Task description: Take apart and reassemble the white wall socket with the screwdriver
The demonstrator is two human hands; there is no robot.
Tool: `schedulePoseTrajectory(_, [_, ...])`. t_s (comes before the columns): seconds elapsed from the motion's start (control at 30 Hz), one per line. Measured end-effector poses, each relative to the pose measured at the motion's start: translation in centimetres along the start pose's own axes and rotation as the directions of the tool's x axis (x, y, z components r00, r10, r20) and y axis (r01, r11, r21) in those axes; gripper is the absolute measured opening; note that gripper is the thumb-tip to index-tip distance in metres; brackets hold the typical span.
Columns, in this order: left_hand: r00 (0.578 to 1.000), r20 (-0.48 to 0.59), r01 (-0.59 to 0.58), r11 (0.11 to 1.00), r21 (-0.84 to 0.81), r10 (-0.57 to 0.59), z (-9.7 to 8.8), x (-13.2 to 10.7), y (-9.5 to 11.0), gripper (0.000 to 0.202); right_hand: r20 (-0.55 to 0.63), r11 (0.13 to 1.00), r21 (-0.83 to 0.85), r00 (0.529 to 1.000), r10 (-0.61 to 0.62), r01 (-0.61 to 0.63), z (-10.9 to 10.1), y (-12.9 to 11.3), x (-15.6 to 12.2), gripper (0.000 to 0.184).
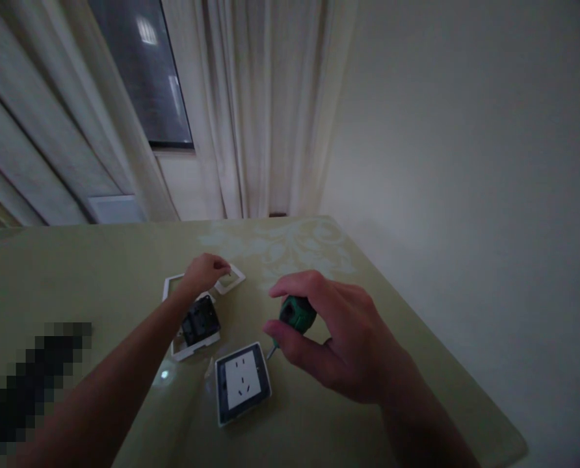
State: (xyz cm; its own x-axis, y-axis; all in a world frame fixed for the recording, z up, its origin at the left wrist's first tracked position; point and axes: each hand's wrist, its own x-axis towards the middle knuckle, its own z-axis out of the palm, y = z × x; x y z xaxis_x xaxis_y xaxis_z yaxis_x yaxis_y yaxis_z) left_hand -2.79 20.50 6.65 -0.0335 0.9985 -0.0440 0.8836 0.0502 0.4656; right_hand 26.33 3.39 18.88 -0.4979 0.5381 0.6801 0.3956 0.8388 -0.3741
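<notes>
Screwdriver with a green handle is sitting just right of centre, the right hand gripping it between thumb and curled fingers. Its shaft is pointing down-left near the right edge of the socket panel, which is lying at lower centre on the table. Left of centre, the left hand is reaching to the small white frame, fingertips drawing together; whether they are gripping anything, I cannot tell. A black module is resting below that hand.

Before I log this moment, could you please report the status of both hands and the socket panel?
Right hand: holding green screwdriver. Left hand: at small white frame, grip unclear. Socket panel: face up, nothing covering it.
</notes>
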Motion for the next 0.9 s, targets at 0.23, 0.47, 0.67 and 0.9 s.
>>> schedulePoseTrajectory(0.23, [0.998,-0.062,0.004,0.996,0.09,0.002,-1.2,-0.2,-1.0,0.026,-0.024,1.0,-0.025,1.0,0.016,-0.016,-0.6,0.3,0.1,0.025])
schedulePoseTrajectory(0.47, [0.936,-0.199,-0.303,0.952,-0.039,0.29,0.0,-10.8,1.3,0.039,0.03,0.998,0.01,0.997,0.066,-0.066,0.6,1.0,0.5,0.027])
schedulePoseTrajectory(0.67, [0.793,-0.123,-0.61,0.778,-0.154,0.597,7.0,-20.4,-0.1,0.064,0.196,0.993,0.004,0.974,0.115,-0.118,3.2,1.7,0.7,0.022])
schedulePoseTrajectory(0.9, [0.809,-0.107,-0.587,0.799,-0.129,0.577,10.2,-21.5,-1.3,0.08,0.307,0.988,0.022,0.942,0.136,-0.15,5.6,2.3,0.7,0.018])
